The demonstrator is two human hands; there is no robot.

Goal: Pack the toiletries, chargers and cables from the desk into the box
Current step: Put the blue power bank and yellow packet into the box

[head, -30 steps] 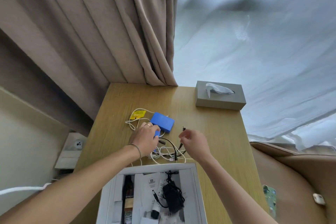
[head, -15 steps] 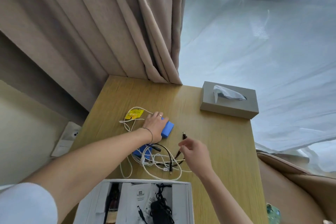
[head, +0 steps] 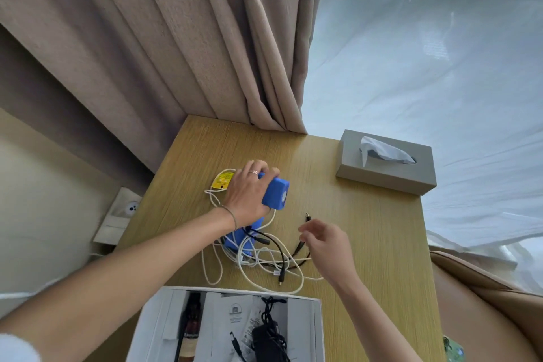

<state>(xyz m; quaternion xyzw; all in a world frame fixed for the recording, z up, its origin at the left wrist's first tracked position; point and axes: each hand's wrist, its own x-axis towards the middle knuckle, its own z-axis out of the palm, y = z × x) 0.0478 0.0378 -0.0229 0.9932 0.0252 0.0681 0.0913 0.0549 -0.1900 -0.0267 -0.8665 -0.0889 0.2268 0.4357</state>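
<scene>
Gripping a blue charger (head: 275,194) at the far end of the cable tangle (head: 258,256), the left hand (head: 246,194) has its fingers clamped around it. The right hand (head: 326,244) hovers just right of the cables, fingers loosely apart. The white box (head: 229,329) sits at the desk's (head: 367,244) near edge.

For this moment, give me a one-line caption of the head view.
Left hand grips a blue charger above tangled cables; right hand hovers open; box waits.

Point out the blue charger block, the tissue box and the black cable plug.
blue charger block (head: 276,194): head view, its right end face.
tissue box (head: 382,178): head view, front wall.
black cable plug (head: 308,217): head view, tip.
</scene>
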